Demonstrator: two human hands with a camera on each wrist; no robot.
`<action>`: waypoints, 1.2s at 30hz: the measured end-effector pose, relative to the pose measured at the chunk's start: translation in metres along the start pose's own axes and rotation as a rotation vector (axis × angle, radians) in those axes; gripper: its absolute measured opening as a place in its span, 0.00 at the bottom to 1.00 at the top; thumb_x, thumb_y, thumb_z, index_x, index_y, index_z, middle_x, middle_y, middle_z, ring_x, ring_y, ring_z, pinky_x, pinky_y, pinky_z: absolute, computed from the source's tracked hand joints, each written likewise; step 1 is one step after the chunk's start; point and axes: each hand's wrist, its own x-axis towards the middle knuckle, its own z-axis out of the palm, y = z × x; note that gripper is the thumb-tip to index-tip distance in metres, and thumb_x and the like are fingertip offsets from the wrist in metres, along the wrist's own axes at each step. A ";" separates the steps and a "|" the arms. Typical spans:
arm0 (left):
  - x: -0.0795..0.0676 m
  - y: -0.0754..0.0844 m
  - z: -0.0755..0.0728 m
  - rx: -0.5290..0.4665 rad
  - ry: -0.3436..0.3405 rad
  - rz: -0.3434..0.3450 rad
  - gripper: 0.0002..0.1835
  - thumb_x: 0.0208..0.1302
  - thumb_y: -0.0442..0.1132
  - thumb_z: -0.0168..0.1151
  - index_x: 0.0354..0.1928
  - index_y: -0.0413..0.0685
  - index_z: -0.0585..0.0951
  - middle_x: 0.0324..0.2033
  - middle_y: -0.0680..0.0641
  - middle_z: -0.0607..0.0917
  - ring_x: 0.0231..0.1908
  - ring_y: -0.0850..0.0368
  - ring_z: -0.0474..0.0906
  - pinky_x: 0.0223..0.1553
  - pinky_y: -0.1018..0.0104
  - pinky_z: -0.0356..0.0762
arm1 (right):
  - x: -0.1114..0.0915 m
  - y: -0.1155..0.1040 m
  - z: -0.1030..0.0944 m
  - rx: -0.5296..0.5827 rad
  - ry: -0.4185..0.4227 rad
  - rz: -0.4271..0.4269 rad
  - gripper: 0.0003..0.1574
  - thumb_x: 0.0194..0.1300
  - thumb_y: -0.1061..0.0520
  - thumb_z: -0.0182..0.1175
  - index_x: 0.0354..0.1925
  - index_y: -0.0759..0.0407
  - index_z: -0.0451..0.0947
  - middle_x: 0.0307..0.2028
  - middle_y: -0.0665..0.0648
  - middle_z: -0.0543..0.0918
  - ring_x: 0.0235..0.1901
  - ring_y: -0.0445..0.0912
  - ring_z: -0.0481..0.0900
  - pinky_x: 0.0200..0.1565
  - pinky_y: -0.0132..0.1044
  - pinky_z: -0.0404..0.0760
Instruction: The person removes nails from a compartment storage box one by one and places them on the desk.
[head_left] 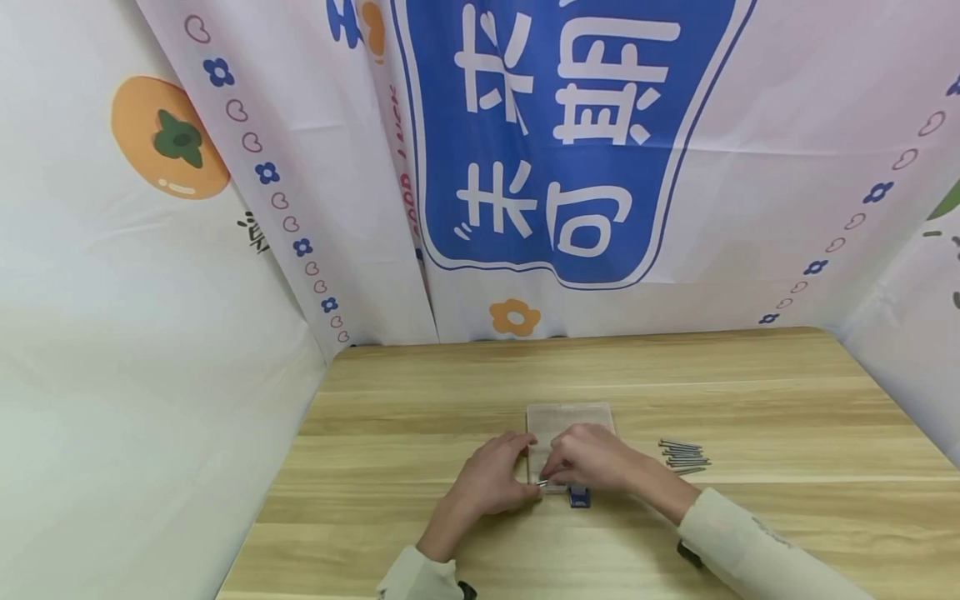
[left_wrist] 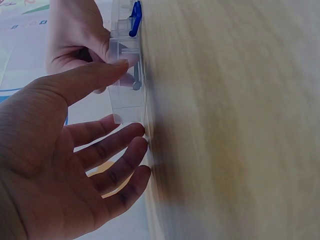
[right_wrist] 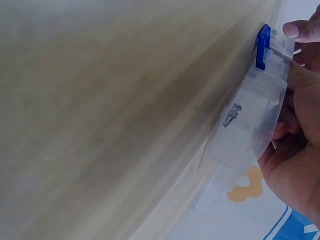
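A clear plastic box (head_left: 570, 415) with a blue latch (head_left: 579, 497) lies on the table between the two hands. My left hand (head_left: 491, 475) rests at its left side, thumb on the front wall and the other fingers loosely spread by the side edge. Over the box, my right hand (head_left: 592, 457) has its fingers lowered inside and pinches a nail. That nail (left_wrist: 136, 75) shows through the clear wall in the left wrist view, its head towards my left hand. In the right wrist view, small grey metal pieces (right_wrist: 232, 115) appear through the box wall; their kind is unclear.
To the right of the box, several nails (head_left: 684, 457) lie side by side in a loose pile on the wooden table (head_left: 405, 392). A printed white cloth (head_left: 480, 292) hangs behind the table's back edge, and white cloth flanks both sides.
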 end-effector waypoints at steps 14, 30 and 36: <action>0.000 0.000 0.001 -0.002 0.007 0.013 0.36 0.56 0.48 0.82 0.66 0.49 0.82 0.54 0.50 0.87 0.55 0.51 0.83 0.54 0.51 0.84 | 0.003 -0.001 0.002 -0.062 0.002 -0.033 0.01 0.65 0.52 0.77 0.35 0.43 0.94 0.33 0.38 0.91 0.31 0.25 0.81 0.38 0.26 0.82; 0.000 0.000 0.000 -0.007 -0.008 0.004 0.36 0.57 0.50 0.82 0.67 0.48 0.81 0.55 0.50 0.87 0.55 0.51 0.83 0.55 0.50 0.84 | 0.004 -0.001 0.003 -0.057 -0.004 -0.037 0.02 0.64 0.53 0.78 0.36 0.44 0.94 0.29 0.38 0.88 0.27 0.25 0.77 0.33 0.24 0.78; 0.000 0.000 0.000 -0.009 -0.011 0.000 0.36 0.57 0.50 0.82 0.67 0.49 0.81 0.56 0.49 0.87 0.56 0.51 0.83 0.56 0.51 0.83 | 0.005 -0.002 0.002 -0.074 -0.015 -0.057 0.05 0.63 0.56 0.78 0.34 0.44 0.93 0.32 0.39 0.91 0.30 0.26 0.81 0.36 0.25 0.81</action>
